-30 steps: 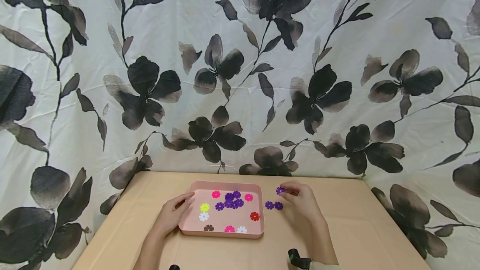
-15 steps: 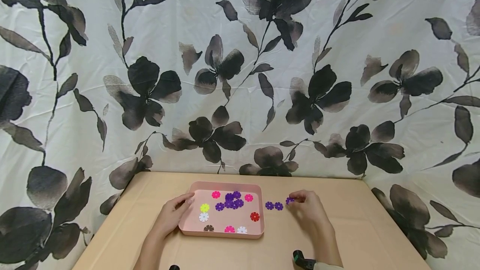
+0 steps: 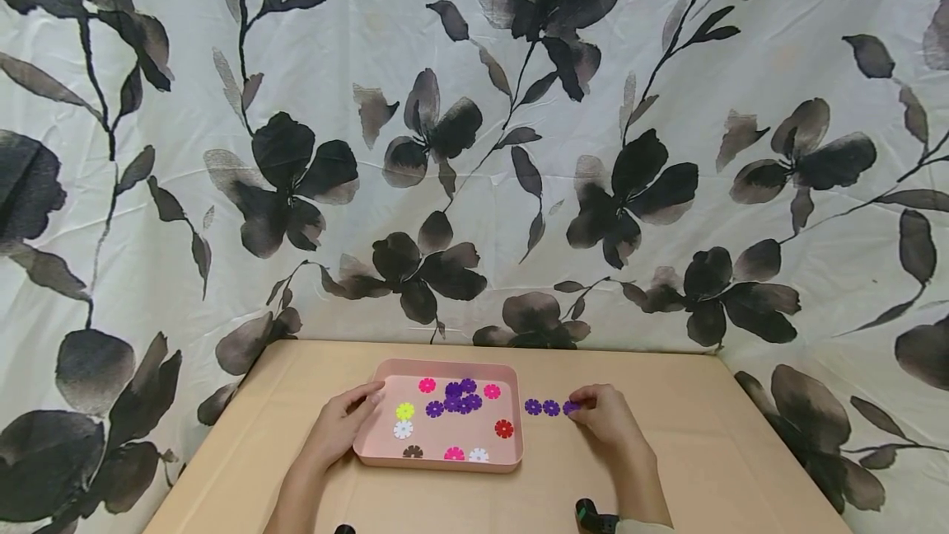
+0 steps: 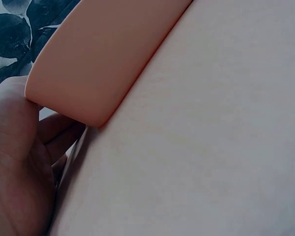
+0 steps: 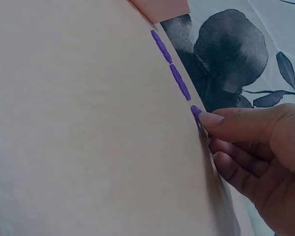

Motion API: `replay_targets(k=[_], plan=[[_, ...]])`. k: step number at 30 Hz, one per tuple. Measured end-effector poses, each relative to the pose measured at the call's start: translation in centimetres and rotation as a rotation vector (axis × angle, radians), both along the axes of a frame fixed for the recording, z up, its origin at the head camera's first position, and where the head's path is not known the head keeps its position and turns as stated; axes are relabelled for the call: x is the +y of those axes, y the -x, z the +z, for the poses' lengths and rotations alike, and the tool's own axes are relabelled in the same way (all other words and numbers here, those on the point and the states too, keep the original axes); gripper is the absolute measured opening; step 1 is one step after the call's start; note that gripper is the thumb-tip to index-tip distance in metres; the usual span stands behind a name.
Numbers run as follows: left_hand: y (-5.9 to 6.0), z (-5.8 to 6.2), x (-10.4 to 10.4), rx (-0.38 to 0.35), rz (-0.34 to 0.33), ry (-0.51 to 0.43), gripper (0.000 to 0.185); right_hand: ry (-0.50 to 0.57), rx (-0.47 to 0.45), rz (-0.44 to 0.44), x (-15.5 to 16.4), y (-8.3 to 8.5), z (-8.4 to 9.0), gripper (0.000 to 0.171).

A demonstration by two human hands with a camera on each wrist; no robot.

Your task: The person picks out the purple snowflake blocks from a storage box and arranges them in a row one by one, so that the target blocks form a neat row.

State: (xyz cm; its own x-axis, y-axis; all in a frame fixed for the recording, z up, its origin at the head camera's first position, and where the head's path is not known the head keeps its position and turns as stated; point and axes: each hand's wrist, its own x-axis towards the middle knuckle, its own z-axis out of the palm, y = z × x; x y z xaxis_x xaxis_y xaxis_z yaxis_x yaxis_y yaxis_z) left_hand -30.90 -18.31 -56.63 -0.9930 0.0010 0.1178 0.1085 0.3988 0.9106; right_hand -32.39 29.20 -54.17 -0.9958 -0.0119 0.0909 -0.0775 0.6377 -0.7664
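My right hand [image 3: 610,416] pinches a purple flower-shaped piece [image 3: 570,407] between thumb and fingertips, down at the table surface. That piece stands at the right end of a row with two more purple flower pieces [image 3: 542,408]. In the right wrist view, the held purple piece [image 5: 195,112] shows partly past the thumb [image 5: 214,119], a small gap from its neighbour. My left hand [image 3: 341,423] holds the left side of a pink tray [image 3: 437,462]. The left wrist view has the thumb side against the tray wall [image 4: 98,59], other fingers curled behind its corner.
Inside the tray lie a cluster of purple flower pieces [image 3: 461,396] and scattered ones: pink [image 3: 492,391], yellow [image 3: 404,410], white [image 3: 403,429], red [image 3: 503,428] and brown [image 3: 412,451]. A floral cloth [image 3: 519,188] hangs behind the tan table [image 3: 704,435].
My right hand has brought the purple flower piece from above the row, first rightward and down, then slightly left into line beside the other two. The left hand and tray stay put.
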Motion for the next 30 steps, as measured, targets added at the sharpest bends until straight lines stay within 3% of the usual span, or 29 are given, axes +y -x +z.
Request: replay_targets(k=[16,19,23,27,30], plan=[[-0.1,0.1,0.0,0.004,-0.001,-0.008,0.037,-0.049,0.040,-0.016,-0.2,0.3,0.1,0.015],[-0.1,0.1,0.0,0.000,0.002,-0.012,0.037,-0.016,0.093,-0.064,-0.6,0.3,0.5,0.014],[-0.1,0.0,0.1,-0.003,0.001,-0.015,0.036,0.057,0.235,-0.108,-1.8,0.3,1.3,0.017],[-0.1,0.0,0.1,-0.001,0.002,-0.014,0.037,0.092,0.336,-0.095,-4.0,0.5,2.0,0.019],[-0.1,0.0,0.1,0.002,-0.001,-0.015,0.037,0.101,0.339,-0.057,-6.0,0.5,2.3,0.022]])
